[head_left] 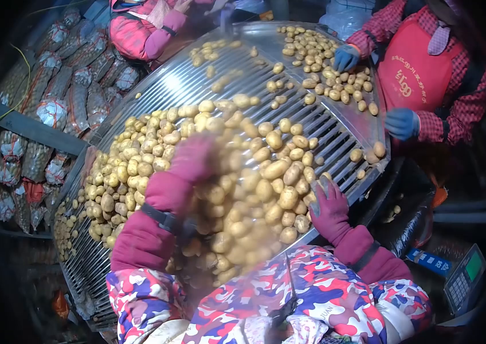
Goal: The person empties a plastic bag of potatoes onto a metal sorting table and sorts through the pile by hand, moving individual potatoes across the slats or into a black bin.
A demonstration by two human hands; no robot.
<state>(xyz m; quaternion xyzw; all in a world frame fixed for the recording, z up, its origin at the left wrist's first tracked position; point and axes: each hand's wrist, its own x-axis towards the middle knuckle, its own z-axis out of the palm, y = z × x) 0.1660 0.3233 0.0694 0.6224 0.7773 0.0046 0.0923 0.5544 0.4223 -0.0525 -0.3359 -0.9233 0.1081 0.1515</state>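
Note:
Potatoes (140,155) lie in a broad heap over a slatted metal table (334,126). My left hand (194,155), in a pink glove, is over the middle of the heap; motion smears its fingers. Beside and below it, several potatoes are blurred too. At the heap's right side, near the table's front edge, my right hand (329,202) rests in a matching glove with its fingers spread, touching or close to the outermost potatoes. Nothing shows in its grip.
Across the table, a co-worker's blue-gloved hands (346,57) are by more potatoes. Another person's pink sleeve (134,35) is at the top left. Filled net sacks (77,103) are stacked left. A scale display (465,278) stands lower right, near black plastic (406,198).

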